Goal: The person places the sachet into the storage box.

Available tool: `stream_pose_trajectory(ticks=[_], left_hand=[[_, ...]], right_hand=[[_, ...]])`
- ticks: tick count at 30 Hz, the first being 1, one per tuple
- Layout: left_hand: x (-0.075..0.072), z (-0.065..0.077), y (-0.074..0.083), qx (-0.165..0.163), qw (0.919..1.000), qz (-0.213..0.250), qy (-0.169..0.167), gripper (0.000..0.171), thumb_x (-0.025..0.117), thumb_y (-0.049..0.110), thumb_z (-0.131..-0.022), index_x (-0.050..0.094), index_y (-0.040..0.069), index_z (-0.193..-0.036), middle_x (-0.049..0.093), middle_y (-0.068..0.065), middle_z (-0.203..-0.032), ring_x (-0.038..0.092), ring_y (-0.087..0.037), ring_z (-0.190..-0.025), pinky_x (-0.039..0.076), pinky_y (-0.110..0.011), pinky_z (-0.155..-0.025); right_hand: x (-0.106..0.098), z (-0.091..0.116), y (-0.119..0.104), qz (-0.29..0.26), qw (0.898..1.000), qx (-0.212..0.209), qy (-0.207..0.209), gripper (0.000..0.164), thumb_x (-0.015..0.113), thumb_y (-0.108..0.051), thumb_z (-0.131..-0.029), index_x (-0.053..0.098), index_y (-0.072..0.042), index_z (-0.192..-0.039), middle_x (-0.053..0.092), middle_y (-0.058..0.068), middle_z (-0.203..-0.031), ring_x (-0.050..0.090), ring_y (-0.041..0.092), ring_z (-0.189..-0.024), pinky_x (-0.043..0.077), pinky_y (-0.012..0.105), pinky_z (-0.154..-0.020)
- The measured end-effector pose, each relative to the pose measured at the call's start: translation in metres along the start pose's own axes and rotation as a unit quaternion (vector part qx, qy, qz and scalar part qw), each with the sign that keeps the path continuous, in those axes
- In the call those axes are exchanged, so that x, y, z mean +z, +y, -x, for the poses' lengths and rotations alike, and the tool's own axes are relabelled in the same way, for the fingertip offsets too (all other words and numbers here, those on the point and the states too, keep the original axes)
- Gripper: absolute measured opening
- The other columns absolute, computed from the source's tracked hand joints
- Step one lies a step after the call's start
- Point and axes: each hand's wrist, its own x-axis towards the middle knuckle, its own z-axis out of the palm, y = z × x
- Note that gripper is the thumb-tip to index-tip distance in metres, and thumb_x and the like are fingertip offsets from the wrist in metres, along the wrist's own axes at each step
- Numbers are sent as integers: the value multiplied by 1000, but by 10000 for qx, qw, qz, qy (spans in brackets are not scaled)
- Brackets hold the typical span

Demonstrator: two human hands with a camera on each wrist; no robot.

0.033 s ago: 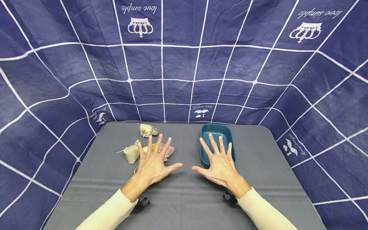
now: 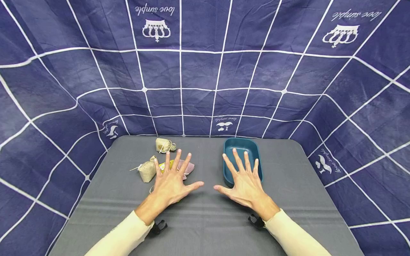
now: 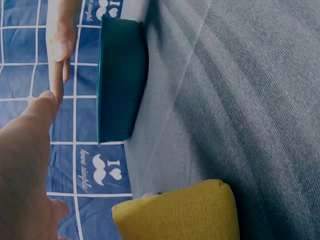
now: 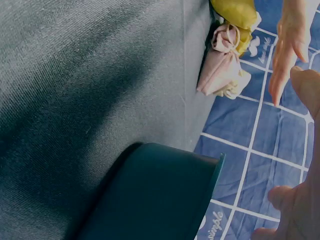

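Both hands hover above the grey table with fingers spread, holding nothing. In the head view my left hand (image 2: 172,183) overlaps a group of small drawstring pouches. Beside its fingers are a beige pouch (image 2: 148,171), a pink pouch (image 2: 189,168) and a yellow pouch (image 2: 162,167) partly hidden behind them. Farther back lies another beige pouch (image 2: 164,145). My right hand (image 2: 246,185) overlaps the near part of a teal rectangular tub (image 2: 244,143). A yellow pouch (image 3: 180,212) shows large and near in the left wrist view, below the left hand.
The grey cloth-covered table (image 2: 205,220) reaches back to a blue curtain (image 2: 205,71) with white grid lines, which also closes off both sides. A black wrist strap (image 2: 157,227) sits under the left cuff, another (image 2: 256,220) under the right.
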Motion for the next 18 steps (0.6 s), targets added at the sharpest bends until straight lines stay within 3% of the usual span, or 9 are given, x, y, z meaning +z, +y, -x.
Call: stream_pose_trajectory(ticks=[12,18], left_hand=[[0,-1,6,-7,10000,56,-47,121,63,101,-89,30,37,-186,20,-8,-197,10,-53,-182,5,-91,-137],[3,-3,15,113,9997,234,25,119,65,99,-89,35,35,-185,26,-10,-195,16,-54,-181,9,-91,-137]], right_hand=[[0,2,5,-25,9999,24,101,124,67,-96,-92,19,-35,-188,15,10,-198,11,56,-182,10,90,-138],[1,4,20,25,9998,40,215,122,68,-93,-94,14,-37,-189,19,13,-197,21,56,-180,16,87,-139]])
